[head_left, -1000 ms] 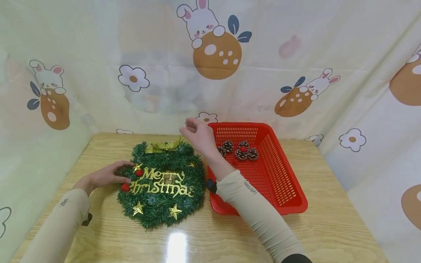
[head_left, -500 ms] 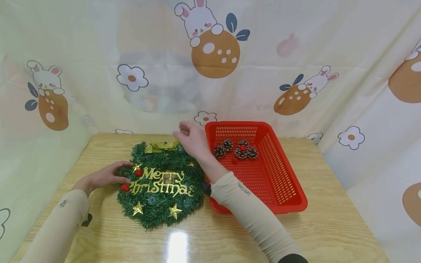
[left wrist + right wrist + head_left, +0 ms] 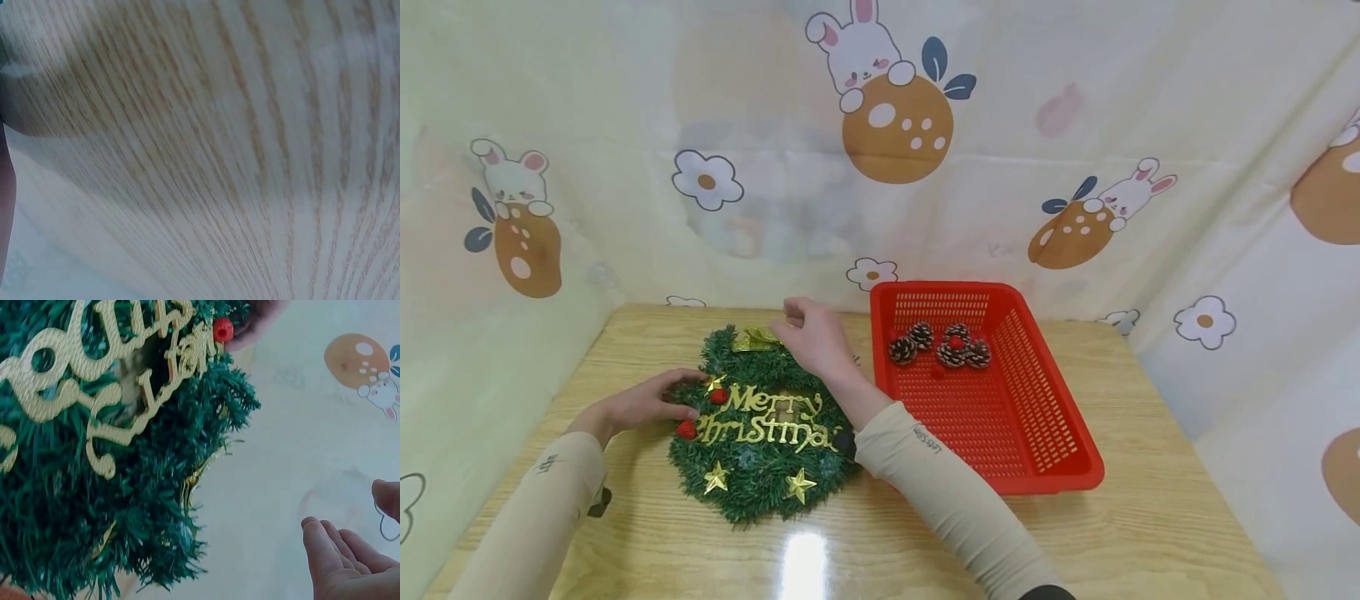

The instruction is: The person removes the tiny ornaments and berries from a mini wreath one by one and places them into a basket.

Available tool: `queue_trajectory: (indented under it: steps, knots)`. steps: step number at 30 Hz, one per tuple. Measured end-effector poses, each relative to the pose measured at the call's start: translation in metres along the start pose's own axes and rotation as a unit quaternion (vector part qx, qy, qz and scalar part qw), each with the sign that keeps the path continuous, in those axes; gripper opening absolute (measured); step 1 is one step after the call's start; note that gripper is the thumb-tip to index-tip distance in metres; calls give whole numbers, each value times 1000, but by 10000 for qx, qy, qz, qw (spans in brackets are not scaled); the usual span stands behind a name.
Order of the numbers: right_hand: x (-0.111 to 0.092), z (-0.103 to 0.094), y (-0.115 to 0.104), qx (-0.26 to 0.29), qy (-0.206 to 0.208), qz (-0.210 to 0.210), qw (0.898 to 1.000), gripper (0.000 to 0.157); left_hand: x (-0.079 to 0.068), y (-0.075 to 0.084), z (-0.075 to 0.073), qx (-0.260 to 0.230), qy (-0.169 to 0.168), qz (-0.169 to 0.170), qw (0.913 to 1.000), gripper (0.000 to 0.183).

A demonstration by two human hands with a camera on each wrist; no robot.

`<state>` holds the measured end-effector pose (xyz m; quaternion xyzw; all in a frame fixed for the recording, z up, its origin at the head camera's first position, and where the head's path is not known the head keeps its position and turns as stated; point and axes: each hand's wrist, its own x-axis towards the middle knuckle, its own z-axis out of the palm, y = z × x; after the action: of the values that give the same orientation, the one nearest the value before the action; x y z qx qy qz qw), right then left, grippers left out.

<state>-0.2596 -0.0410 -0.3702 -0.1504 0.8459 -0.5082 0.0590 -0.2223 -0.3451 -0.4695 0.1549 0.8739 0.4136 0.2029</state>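
Observation:
A green Christmas wreath (image 3: 752, 496) lies on the table, with a gold "Merry Christmas" sign (image 3: 741, 397) across its middle. At the wreath's left edge my left hand (image 3: 643, 400) holds it, thumb on the near side and fingertips in the greenery. My right hand (image 3: 816, 337) hangs over the wreath's top right, close to the gold bow (image 3: 748, 340), which it partly covers. In the right wrist view the right hand (image 3: 350, 562) has loosely bent fingers, thumb apart, and nothing between them. The left wrist view is mostly table surface.
A red plastic basket (image 3: 1045, 400) stands right of the wreath, with several pine cones (image 3: 902, 350) and a red berry (image 3: 956, 342) inside. Gold stars (image 3: 801, 485) and red berries (image 3: 687, 429) decorate the wreath. A patterned curtain (image 3: 760, 242) hangs behind the table.
My right hand has moved left and lower, from beside the basket's back left corner to over the wreath's top right. The left hand and wreath have stayed put.

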Motion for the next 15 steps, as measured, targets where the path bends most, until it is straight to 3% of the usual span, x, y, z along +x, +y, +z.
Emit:
queue_trajectory:
  steps: [15]
  knots:
    - [-2,28,-1,-323,-205,-89,9992,50,2,-4,-1,76,32,-36,10000,71]
